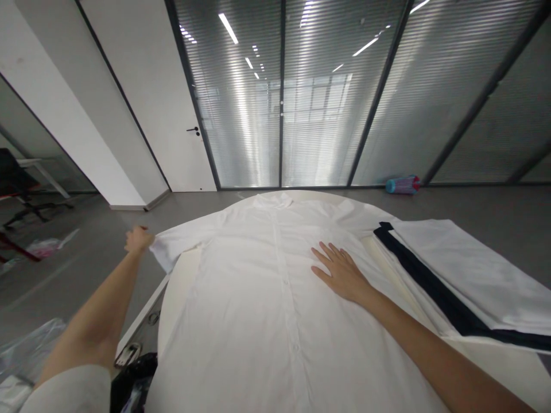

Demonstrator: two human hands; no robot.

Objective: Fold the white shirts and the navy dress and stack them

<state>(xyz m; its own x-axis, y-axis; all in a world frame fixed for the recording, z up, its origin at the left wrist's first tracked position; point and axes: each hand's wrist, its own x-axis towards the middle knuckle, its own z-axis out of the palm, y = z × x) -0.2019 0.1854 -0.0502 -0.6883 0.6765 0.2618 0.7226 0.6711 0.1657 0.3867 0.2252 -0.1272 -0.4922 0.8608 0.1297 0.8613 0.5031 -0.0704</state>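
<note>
A white button-up shirt [245,298] lies spread front side up across the table, its collar at the far edge and its buttoned placket running toward me. At the far left, my left hand [138,238] is closed on the cuff end of the shirt's left-side sleeve [185,235], pulling it out past the table's edge. My right hand [341,271] rests on the shirt's chest, right of the placket, palm down with its fingers spread. The sleeve on the right side reaches toward a stack of folded clothes.
White and dark navy folded clothes [469,269] are stacked on the right of the rounded white table [183,287]. Clear plastic wrapping [32,347] and a black bag [135,378] lie low at left. A blue-and-purple cylinder [403,184] lies by the glass wall; an office chair [21,183] stands far left.
</note>
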